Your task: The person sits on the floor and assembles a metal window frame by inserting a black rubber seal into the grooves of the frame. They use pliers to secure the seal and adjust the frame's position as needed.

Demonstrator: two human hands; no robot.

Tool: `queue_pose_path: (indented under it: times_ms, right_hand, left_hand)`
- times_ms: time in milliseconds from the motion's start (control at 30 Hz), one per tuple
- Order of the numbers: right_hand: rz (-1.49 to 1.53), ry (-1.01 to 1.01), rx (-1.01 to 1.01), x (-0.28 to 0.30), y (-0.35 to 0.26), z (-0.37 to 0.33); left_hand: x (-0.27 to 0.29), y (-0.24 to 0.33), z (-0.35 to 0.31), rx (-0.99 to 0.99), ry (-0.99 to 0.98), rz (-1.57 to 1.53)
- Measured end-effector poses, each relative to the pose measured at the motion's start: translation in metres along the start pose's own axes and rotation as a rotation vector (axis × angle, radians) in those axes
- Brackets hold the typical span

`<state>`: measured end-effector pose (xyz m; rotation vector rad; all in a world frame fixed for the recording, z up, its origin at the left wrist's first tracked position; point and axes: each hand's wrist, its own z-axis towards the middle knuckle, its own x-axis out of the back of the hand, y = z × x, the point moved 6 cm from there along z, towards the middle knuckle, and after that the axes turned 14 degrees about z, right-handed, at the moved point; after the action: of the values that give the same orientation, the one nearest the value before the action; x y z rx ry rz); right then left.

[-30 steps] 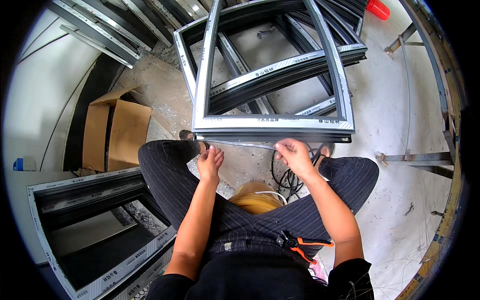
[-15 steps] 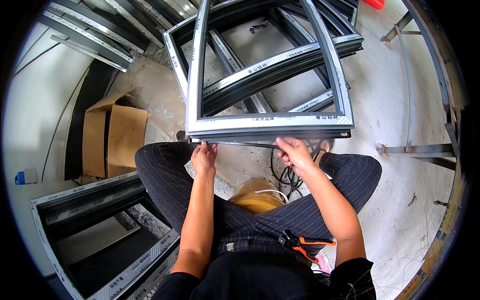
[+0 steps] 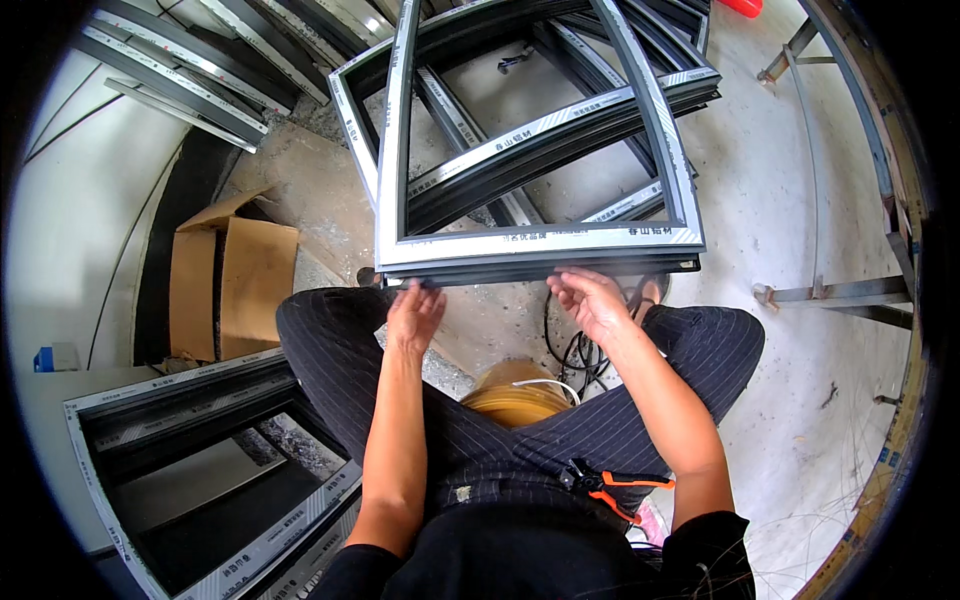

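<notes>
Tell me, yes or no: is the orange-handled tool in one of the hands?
No: the orange-handled tool sits at the person's waist, while the left hand and right hand are at the aluminium frame.

An open brown cardboard box (image 3: 232,285) lies on the floor at nine o'clock, its flaps spread and one raised. Grey label strips with dark print (image 3: 545,237) run along the near rail of the aluminium frame at twelve o'clock. At the far left edge sits a small blue object (image 3: 42,359), possibly a package.
</notes>
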<state>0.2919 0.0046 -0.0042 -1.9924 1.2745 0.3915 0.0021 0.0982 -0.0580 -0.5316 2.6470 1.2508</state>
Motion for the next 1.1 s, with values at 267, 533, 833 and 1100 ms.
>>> queue_pose_path:
  times_ms: [267, 533, 833, 1100]
  right_hand:
    - [-0.044, -0.005, 0.106, 0.0, 0.003, -0.002]
    - [-0.091, 0.014, 0.147, -0.001, 0.006, -0.002]
    - [-0.174, 0.033, 0.206, 0.0, 0.004, -0.004]
    - [-0.234, 0.036, 0.294, 0.008, 0.0, -0.004]
  left_hand:
    - [-0.007, -0.006, -0.005, 0.043, -0.004, 0.13]
    - [-0.019, -0.018, 0.0, 0.08, -0.053, 0.219]
    - [-0.039, -0.023, -0.01, 0.089, -0.174, 0.168]
    - [-0.06, -0.024, -0.028, 0.129, -0.195, 0.139]
